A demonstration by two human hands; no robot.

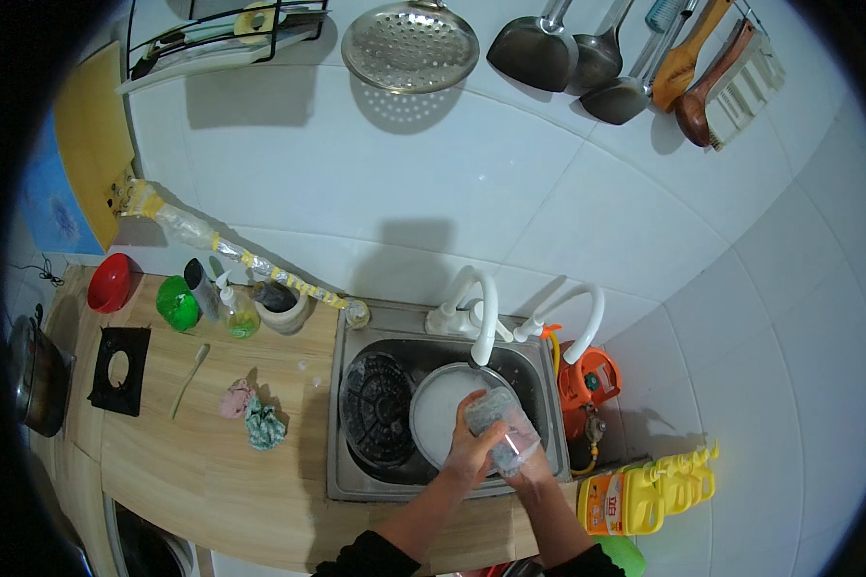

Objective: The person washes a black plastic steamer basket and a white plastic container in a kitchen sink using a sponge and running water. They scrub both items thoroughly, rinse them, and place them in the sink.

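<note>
Over the sink, my left hand [470,448] grips a clear, see-through container [501,425], with its thumb across the near side. My right hand [531,472] is at the container's lower end; its fingers are mostly hidden. Greyish-green material, perhaps a cloth or suds, shows through the container wall. Behind and below the hands, a round metal basin [436,404] holds white, sudsy water. The basin sits in the stainless steel sink [337,433], beside a black round slotted piece [377,411].
Two white faucets [487,310] arch over the sink's back edge. To the right stand an orange gas cylinder [588,382] and yellow pump jugs [642,498]. A pink cloth [237,398], a green patterned cloth [265,425], a toothbrush [189,382] and a soap dispenser [239,314] occupy the left counter.
</note>
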